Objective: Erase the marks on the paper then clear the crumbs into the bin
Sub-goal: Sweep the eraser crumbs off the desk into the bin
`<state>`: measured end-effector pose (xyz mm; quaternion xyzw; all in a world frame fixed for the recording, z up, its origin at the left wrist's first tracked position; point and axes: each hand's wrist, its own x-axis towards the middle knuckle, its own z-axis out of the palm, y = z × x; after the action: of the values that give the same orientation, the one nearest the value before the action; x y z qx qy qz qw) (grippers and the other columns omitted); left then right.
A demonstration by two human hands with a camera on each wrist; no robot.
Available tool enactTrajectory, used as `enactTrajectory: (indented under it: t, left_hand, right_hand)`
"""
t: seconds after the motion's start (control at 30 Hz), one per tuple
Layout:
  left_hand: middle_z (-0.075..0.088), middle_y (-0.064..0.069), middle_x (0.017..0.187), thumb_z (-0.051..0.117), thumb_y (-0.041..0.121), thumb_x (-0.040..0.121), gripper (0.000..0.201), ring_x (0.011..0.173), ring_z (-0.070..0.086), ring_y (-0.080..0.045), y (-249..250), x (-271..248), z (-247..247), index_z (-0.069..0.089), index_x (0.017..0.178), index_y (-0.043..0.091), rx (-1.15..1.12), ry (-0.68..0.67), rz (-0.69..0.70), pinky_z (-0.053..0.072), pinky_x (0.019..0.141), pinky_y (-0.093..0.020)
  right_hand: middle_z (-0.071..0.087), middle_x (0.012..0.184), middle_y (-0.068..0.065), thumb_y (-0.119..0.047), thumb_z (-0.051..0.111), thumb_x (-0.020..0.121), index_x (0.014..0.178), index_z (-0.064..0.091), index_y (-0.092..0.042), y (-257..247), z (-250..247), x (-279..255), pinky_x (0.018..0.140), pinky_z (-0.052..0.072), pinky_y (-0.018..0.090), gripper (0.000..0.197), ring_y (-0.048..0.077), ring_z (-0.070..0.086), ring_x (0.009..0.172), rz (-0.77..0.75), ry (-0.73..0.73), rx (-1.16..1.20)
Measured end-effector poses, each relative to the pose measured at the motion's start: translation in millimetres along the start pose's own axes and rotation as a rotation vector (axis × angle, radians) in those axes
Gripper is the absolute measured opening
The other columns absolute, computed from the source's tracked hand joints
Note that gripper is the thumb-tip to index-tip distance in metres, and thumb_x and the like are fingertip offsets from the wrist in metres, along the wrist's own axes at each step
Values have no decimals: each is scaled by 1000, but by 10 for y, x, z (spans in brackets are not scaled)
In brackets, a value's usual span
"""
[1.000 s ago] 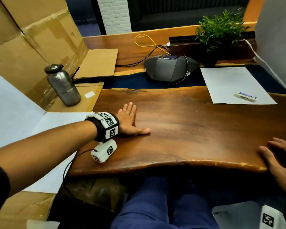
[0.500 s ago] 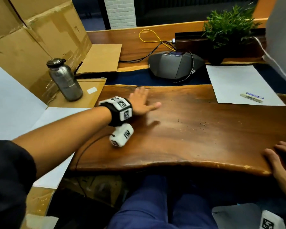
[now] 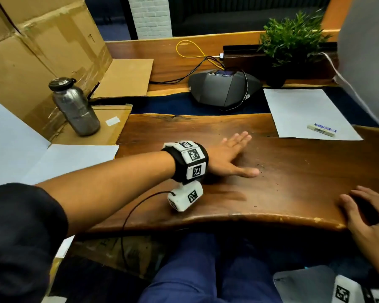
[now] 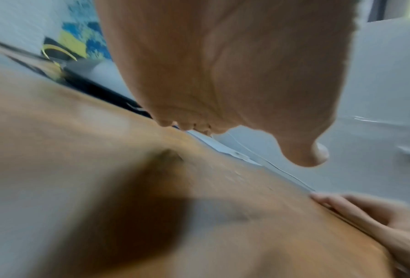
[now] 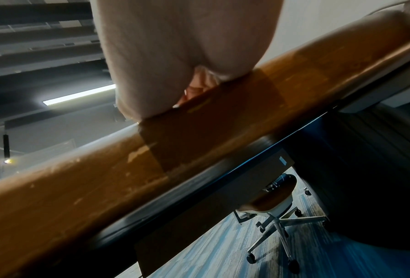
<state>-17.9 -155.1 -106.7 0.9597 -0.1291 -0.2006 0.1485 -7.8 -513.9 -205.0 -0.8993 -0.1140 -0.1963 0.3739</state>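
Note:
My left hand (image 3: 236,154) lies flat on the wooden table (image 3: 293,193), fingers straight and together, thumb spread, holding nothing; the left wrist view is blurred by its motion. Small dark crumbs (image 3: 261,166) are scattered on the wood just right of the thumb. My right hand (image 3: 368,224) is cupped at the table's front edge on the right, fingers resting on the top, empty. A white sheet of paper (image 3: 304,110) lies at the back right with a white eraser (image 3: 321,130) on it. In the right wrist view the right hand (image 5: 175,56) sits against the table edge (image 5: 199,143).
A steel bottle (image 3: 74,108) stands on cardboard (image 3: 31,51) at the left. A grey conference phone (image 3: 223,88) with cables and a potted plant (image 3: 291,38) sit at the back. White sheets (image 3: 70,158) lie left. A grey object (image 3: 302,283) is below the table by my legs.
My left hand has slid, flat on the wood, from the table's left part to the right and now lies beside the crumbs. My right hand has stayed at the front edge.

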Motion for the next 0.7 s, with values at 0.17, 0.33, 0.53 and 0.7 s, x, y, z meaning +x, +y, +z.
enactTrajectory:
  t: [0.17, 0.33, 0.53, 0.7]
  left_hand:
    - [-10, -9, 164, 36, 77, 86, 104, 151, -6, -26, -745, -11, -487, -5, 157, 12, 64, 73, -415, 0, 122, -44]
    - [-21, -10, 162, 26, 96, 64, 130, 149, -15, -29, -851, 139, -289, -11, 155, 11, 162, -50, -450, -4, 121, -49]
    - [-25, -5, 160, 26, 86, 78, 113, 148, -19, -22, 111, 495, 45, -15, 154, 14, 194, -143, -32, -8, 121, -45]
    - [-18, 1, 162, 30, 71, 93, 91, 150, -10, -15, 236, 486, -242, -13, 156, 20, 18, -77, 50, -3, 122, -41]
  right_hand:
    - [67, 123, 13, -51, 55, 89, 110, 69, -10, -105, -35, -1, 100, 48, 49, 49, 31, 60, 114, -23, 39, -97]
    - [67, 123, 10, -53, 53, 94, 113, 68, -13, -117, 1, -4, 96, 50, 49, 47, 30, 61, 113, -5, 47, -152]
    - [67, 123, 10, -54, 51, 91, 113, 69, -14, -188, 10, -2, 92, 51, 49, 49, 31, 61, 113, 7, 68, -199]
    - [69, 121, 11, -49, 51, 92, 112, 70, -11, -230, -5, -15, 90, 50, 45, 47, 32, 62, 111, -6, 90, -201]
